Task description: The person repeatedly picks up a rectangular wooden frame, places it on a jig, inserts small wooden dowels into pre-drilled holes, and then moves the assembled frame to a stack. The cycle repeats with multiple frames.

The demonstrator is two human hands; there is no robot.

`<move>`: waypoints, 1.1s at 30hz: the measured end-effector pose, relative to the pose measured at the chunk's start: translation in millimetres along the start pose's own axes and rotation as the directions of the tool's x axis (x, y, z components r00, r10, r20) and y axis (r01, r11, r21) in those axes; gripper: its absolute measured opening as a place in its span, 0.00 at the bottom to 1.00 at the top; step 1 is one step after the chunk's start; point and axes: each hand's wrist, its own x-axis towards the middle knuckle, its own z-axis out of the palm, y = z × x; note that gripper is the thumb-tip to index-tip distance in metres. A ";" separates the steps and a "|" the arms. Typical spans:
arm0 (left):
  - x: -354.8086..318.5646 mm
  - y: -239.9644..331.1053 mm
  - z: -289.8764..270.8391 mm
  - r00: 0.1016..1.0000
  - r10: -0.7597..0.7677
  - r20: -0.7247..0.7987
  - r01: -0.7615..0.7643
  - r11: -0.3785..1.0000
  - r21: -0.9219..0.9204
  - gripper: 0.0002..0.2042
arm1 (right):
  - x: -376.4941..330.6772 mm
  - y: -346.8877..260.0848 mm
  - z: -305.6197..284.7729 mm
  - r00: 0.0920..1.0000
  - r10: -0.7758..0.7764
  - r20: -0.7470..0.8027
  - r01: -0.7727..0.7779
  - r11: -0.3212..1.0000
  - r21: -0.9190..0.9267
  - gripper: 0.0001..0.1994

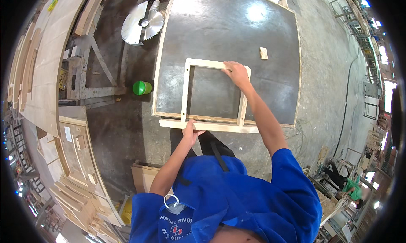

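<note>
A grey concrete workshop floor (325, 73) surrounds a wide counter (228, 31) with a dark, glossy top and pale wooden edging, a round steel saw blade (154, 26) standing beyond its far left side and a green-lidded plastic tub (142, 88) on the left. The pale rectangular wooden frame (185, 90) lies over the near part of the counter, its long near rail (211, 125) projecting past the near edge and running out beyond the side rails at both ends. The right hand (239, 75) has its grip clamped on the far right corner, fingers across the far rail; the left hand (191, 133) has its grip closed around the near rail by the left corner, thumb uppermost. Whether the far rail rests on the top or sits slightly above it, I cannot tell. This diagonal hold looks sound for handling the piece, since opposite corners share the load and limit twisting. Lifting or turning would best use both hands at one pace, so the joints are not racked. The overhanging near rail probably needs the most care, as its projecting ends could catch the counter's edging. The small pale wooden block (263, 53), farther right, lies well apart from the frame.
</note>
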 end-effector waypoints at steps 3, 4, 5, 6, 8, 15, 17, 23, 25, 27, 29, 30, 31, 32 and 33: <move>-1.0 6.8 11.8 0.999 -0.004 0.032 0.002 0.999 0.042 0.21 | 2.9 -4.1 6.1 0.996 0.091 0.015 -0.090 0.996 -0.022 0.17; -2.4 8.3 11.0 0.999 -0.035 0.041 0.032 0.997 0.073 0.22 | 0.5 -3.2 5.8 0.993 0.118 0.023 -0.118 0.993 -0.017 0.17; -4.7 9.0 10.1 0.997 -0.066 0.050 0.061 0.993 0.105 0.24 | -4.6 0.5 7.1 0.994 0.059 -0.088 -0.066 0.995 -0.072 0.19; -11.6 13.6 14.3 0.993 -0.101 0.059 0.091 0.985 0.148 0.25 | -12.6 8.8 13.5 0.979 0.003 -0.202 -0.030 0.991 -0.134 0.20; -41.1 22.3 32.0 0.979 -0.205 -0.005 0.195 0.924 0.328 0.29 | -25.7 14.9 19.4 0.940 0.000 -0.340 -0.066 0.981 -0.184 0.23; -89.7 40.5 41.3 0.553 0.528 0.645 -0.268 -0.620 0.737 0.38 | -83.5 24.2 15.9 0.885 0.313 -0.344 -0.402 0.887 -0.227 0.29; -73.4 34.5 23.4 0.620 0.473 0.626 -0.206 -0.672 0.712 0.38 | -85.4 26.5 18.0 0.893 0.330 -0.304 -0.405 0.885 -0.229 0.29; -74.4 35.1 23.1 0.689 0.417 0.593 -0.159 -0.711 0.685 0.37 | -84.3 29.7 23.1 0.901 0.349 -0.259 -0.417 0.864 -0.283 0.28; -69.1 32.9 20.3 0.699 0.415 0.582 -0.158 -0.704 0.692 0.37 | -83.1 26.2 19.1 0.891 0.377 -0.252 -0.437 0.863 -0.253 0.28; -65.2 31.5 21.8 0.710 0.414 0.570 -0.159 -0.694 0.702 0.36 | -81.2 28.1 19.2 0.886 0.371 -0.279 -0.437 0.869 -0.231 0.27; -61.7 37.9 25.4 0.684 0.454 0.571 -0.217 -0.620 0.754 0.36 | -80.7 37.9 21.2 0.880 0.330 -0.340 -0.416 0.882 -0.221 0.27; -57.5 43.3 30.3 0.667 0.478 0.572 -0.250 -0.579 0.776 0.36 | -79.2 45.3 19.3 0.883 0.329 -0.333 -0.402 0.898 -0.178 0.25; -48.8 52.1 40.4 0.570 0.573 0.589 -0.256 -0.558 0.790 0.35 | -69.6 53.8 12.4 0.888 0.312 -0.339 -0.374 0.918 -0.135 0.24; -38.5 53.8 42.8 0.545 0.607 0.578 -0.234 -0.551 0.801 0.35 | -61.6 62.3 4.7 0.893 0.290 -0.344 -0.339 0.936 -0.092 0.23; -24.0 53.4 38.6 0.503 0.660 0.558 -0.205 -0.536 0.819 0.34 | -43.2 65.8 -11.7 0.863 0.359 -0.356 -0.398 0.916 -0.041 0.22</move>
